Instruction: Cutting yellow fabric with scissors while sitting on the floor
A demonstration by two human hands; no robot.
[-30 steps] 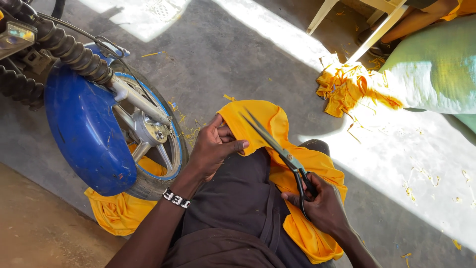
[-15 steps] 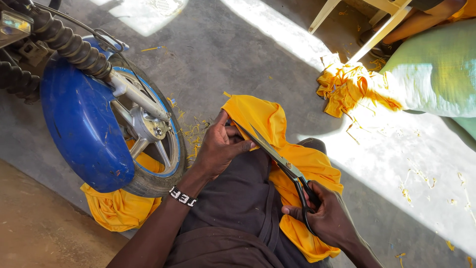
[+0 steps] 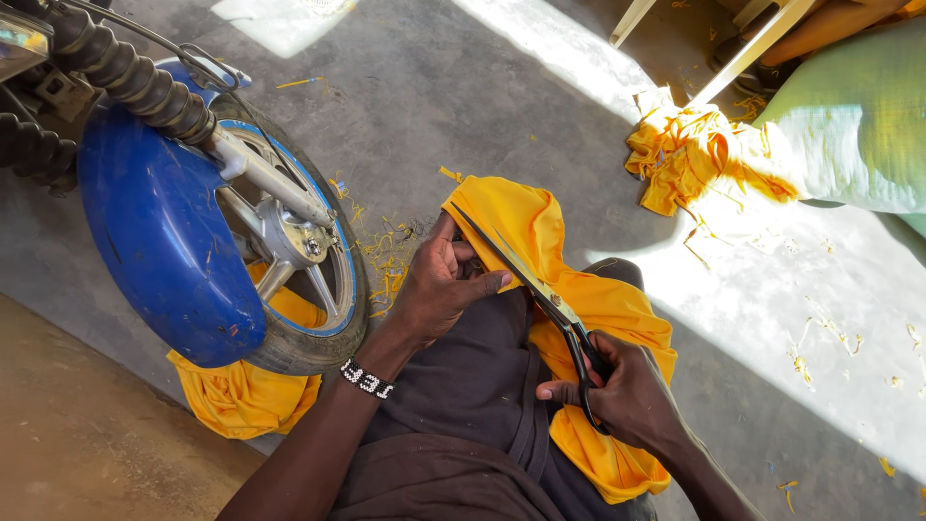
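motorbike (image 3: 154, 241) cut off top-left | green sack (image 3: 858, 125) cut off right | scissors (image 3: 540, 299) handles hidden in right hand (image 3: 627, 396)

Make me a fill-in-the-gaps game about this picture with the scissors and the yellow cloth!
1. The right hand holds the black handles of a pair of ____.
2. The left hand grips the cloth, whose colour is ____.
3. The motorbike wheel beside the left hand sits under a mudguard coloured ____.
4. The left wrist wears a beaded ____.

Missing words: scissors; yellow; blue; bracelet
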